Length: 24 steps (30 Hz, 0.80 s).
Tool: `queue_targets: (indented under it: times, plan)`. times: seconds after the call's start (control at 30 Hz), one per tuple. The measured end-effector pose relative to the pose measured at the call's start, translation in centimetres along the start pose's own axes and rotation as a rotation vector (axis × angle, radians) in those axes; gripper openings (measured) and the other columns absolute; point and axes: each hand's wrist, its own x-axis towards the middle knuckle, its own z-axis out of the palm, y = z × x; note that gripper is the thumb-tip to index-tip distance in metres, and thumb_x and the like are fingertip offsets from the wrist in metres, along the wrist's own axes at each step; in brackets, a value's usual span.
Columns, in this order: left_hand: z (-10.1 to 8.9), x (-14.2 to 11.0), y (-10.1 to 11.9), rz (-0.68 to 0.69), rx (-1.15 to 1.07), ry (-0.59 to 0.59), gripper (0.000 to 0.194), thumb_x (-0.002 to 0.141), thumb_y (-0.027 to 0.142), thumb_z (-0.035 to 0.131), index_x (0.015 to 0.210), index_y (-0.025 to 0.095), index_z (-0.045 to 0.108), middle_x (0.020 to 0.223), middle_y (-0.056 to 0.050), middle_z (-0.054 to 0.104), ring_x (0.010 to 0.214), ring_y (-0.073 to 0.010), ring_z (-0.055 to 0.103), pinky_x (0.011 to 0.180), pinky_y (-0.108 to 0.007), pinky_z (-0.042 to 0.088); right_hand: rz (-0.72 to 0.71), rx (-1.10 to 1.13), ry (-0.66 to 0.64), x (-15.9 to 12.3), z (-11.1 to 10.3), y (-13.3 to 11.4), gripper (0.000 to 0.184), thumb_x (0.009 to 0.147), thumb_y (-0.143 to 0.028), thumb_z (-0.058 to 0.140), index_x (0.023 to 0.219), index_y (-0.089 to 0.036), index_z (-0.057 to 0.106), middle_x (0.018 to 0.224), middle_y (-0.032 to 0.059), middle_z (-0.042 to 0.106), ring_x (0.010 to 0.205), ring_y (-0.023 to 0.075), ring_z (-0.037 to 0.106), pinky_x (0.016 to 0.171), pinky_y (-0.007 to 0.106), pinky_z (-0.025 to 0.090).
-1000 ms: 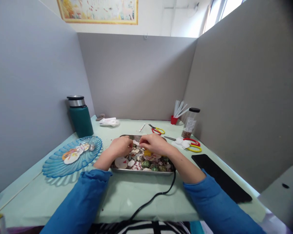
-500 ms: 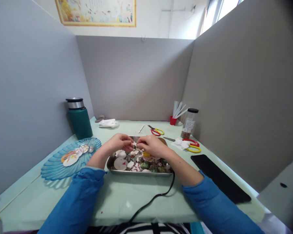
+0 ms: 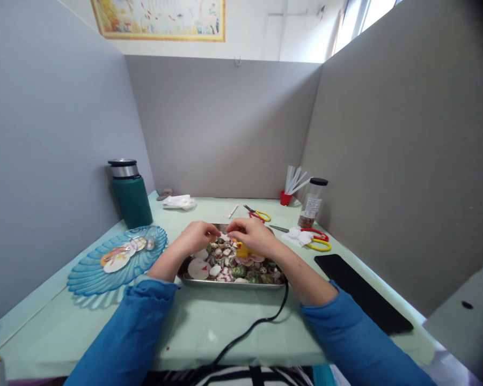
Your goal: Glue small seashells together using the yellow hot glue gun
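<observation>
A metal tray [image 3: 241,286] full of small seashells [image 3: 225,256] stands in front of me. Over its far part, my left hand [image 3: 201,236] comes in from the left with curled fingers, thumb and fingertips drawn together. Facing it, my right hand [image 3: 251,236] is closed in a pinch, its fingertips close to the left ones. Whatever lies in either pinch is too small or too hidden to name. In the tray I see a flat white disc [image 3: 198,269] with a red mark, a yellow piece [image 3: 242,250] beside my right hand, and several green shells [image 3: 239,272].
On the left stand a blue shell-shaped plate [image 3: 88,273] with painted pieces and a green bottle [image 3: 131,201]. To the right lie scissors [image 3: 319,245], a black slab [image 3: 362,292], a clear jar [image 3: 312,206] and a red cup [image 3: 285,198] of glue-stick-like rods. A black cable [image 3: 257,324] runs toward me.
Both hands have shifted slightly, still close together above the tray. My left hand has turned a little, its fingers more curled downward, and more shells show below the hands.
</observation>
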Motion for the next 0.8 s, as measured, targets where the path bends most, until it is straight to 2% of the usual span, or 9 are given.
queue_targets:
  times: [0.1, 0.2, 0.3, 0.43, 0.57, 0.73, 0.8]
  plan:
    - [0.3, -0.1, 0.0, 0.057, 0.239, -0.04, 0.022, 0.072, 0.026, 0.052, 0.082, 0.022, 0.072, 0.083, -0.002, 0.072, 0.076, -0.0175, 0.063, 0.066, -0.023, 0.042, -0.033, -0.062, -0.016, 0.0, 0.1, 0.3, 0.017, 0.078, -0.015, 0.053, 0.088, -0.02, 0.066, 0.083, -0.0003, 0.069, 0.075, 0.0119, 0.059, 0.065, 0.021, 0.039]
    - [0.8, -0.4, 0.6, 0.063, 0.349, -0.165, 0.021, 0.068, 0.028, 0.057, 0.082, 0.023, 0.072, 0.079, -0.002, 0.072, 0.071, -0.0173, 0.062, 0.06, -0.022, 0.04, -0.042, -0.135, -0.016, -0.1, 0.1, 0.3, 0.019, 0.078, -0.013, 0.053, 0.089, -0.022, 0.067, 0.086, -0.0003, 0.069, 0.079, 0.0131, 0.06, 0.067, 0.021, 0.04]
    - [1.3, -0.4, 1.0, 0.069, 0.39, -0.227, 0.022, 0.067, 0.027, 0.058, 0.083, 0.023, 0.072, 0.08, -0.003, 0.071, 0.072, -0.0178, 0.061, 0.06, -0.023, 0.039, -0.026, -0.179, -0.022, -0.1, 0.0, 0.2, 0.017, 0.079, -0.017, 0.054, 0.089, -0.022, 0.067, 0.084, -0.001, 0.069, 0.077, 0.0131, 0.06, 0.065, 0.021, 0.039]
    - [1.6, -0.3, 0.7, 0.1, 0.379, -0.223, 0.02, 0.067, 0.022, 0.056, 0.081, 0.022, 0.07, 0.077, -0.002, 0.07, 0.071, -0.0167, 0.061, 0.059, -0.022, 0.039, 0.013, -0.291, -0.052, -0.2, 0.0, 0.0, 0.013, 0.079, -0.023, 0.056, 0.085, -0.022, 0.067, 0.079, -0.0007, 0.07, 0.072, 0.0139, 0.06, 0.059, 0.022, 0.036]
    - [1.5, 0.0, -0.1, 0.118, 0.37, -0.168, 0.019, 0.068, 0.021, 0.055, 0.08, 0.022, 0.069, 0.078, -0.002, 0.07, 0.071, -0.0164, 0.06, 0.06, -0.022, 0.039, -0.002, -0.395, -0.088, -0.3, 0.1, 0.0, 0.016, 0.078, -0.019, 0.054, 0.085, -0.023, 0.068, 0.079, 0.0, 0.07, 0.071, 0.015, 0.061, 0.058, 0.022, 0.035]
    - [1.5, 0.1, 0.1, 0.133, 0.309, -0.093, 0.025, 0.069, 0.023, 0.056, 0.09, 0.022, 0.069, 0.085, -0.002, 0.07, 0.074, -0.0164, 0.061, 0.063, -0.022, 0.04, -0.07, -0.362, -0.016, -0.1, 0.2, 0.1, 0.035, 0.078, -0.017, 0.053, 0.112, -0.024, 0.059, 0.093, 0.0018, 0.069, 0.085, 0.0165, 0.062, 0.068, 0.023, 0.039]
    - [1.9, 0.0, 0.5, 0.167, 0.298, -0.107, 0.022, 0.069, 0.022, 0.056, 0.085, 0.023, 0.071, 0.085, -0.002, 0.07, 0.076, -0.0164, 0.061, 0.066, -0.022, 0.041, -0.079, -0.347, 0.024, -0.1, 0.1, 0.2, 0.033, 0.08, -0.019, 0.054, 0.112, -0.022, 0.059, 0.096, 0.0034, 0.069, 0.088, 0.0168, 0.061, 0.072, 0.024, 0.04]
